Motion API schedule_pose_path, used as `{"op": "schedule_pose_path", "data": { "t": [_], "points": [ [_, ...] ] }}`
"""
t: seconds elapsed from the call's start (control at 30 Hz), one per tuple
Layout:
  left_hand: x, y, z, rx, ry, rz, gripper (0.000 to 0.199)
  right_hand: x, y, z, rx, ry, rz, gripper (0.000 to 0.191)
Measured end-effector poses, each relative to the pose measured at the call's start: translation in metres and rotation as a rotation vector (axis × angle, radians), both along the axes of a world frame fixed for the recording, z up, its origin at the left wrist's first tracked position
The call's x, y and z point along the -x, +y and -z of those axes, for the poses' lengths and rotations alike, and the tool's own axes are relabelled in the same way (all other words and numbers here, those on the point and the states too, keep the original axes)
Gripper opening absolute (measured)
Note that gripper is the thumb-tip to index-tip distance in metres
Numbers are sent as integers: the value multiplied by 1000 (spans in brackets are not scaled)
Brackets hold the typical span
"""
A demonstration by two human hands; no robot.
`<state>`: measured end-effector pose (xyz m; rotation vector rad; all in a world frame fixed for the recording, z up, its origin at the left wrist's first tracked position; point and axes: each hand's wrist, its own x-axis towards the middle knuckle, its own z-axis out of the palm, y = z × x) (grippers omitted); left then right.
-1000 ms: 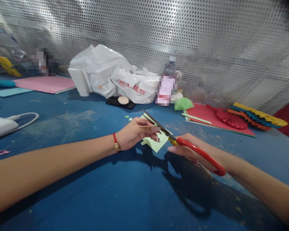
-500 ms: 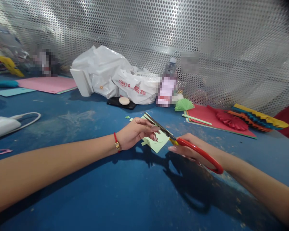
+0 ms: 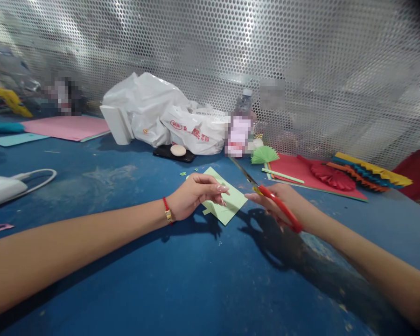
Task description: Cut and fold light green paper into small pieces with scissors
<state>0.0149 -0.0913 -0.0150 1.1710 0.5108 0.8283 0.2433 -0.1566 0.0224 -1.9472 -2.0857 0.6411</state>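
My left hand point(image 3: 199, 193), a red bracelet point(image 3: 167, 211) at its wrist, is held above a pale green paper square point(image 3: 230, 212) with its fingertips pinched together. Whatever lies between those fingertips is too small to make out. Red-handled scissors point(image 3: 280, 205) are in my right hand point(image 3: 289, 200), to the right of the paper, their blades pointing up and to the left. A narrow green strip shows at the paper's left corner. Small green scraps point(image 3: 183, 173) lie just behind my left hand.
White plastic bags point(image 3: 150, 107), a black phone point(image 3: 164, 153) and a bottle point(image 3: 240, 126) stand or lie at the back. Red sheets point(image 3: 290, 169) and folded paper fans point(image 3: 265, 155) are at right. A white device with a cable point(image 3: 3, 190) and pink paper point(image 3: 66, 127) are at left.
The scissors have moved right, away from my left hand and off the paper, and their blades now point more upward. The view has shifted slightly.
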Motion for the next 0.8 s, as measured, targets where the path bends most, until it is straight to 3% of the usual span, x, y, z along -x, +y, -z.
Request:
{"op": "schedule_pose_path", "data": {
  "t": [0.1,0.17,0.27,0.37,0.47,0.57,0.63,0.8],
  "points": [
    [-2,-2,1,-148,82,-36,13,-19,14,6,-284,-513,49,54],
    [-3,-6,1,-233,136,-23,11,-33,24,12,-247,-572,94,54],
    [-6,-11,2,-282,177,0,10,-49,35,19,-260,-350,89,45],
    [-8,-13,1,-310,211,-30,10,-49,37,23,-522,-127,49,34],
    [-10,-13,1,-346,271,-91,10,-26,24,27,-736,9,-13,23],
    [-10,-13,1,-430,351,-122,10,6,2,34,-585,229,-138,23],
    [-9,-13,2,-529,406,-130,8,22,-10,39,-487,222,-259,22],
    [-6,-20,2,-889,516,-32,13,28,-16,46,-485,200,-433,18]
  ]
}}
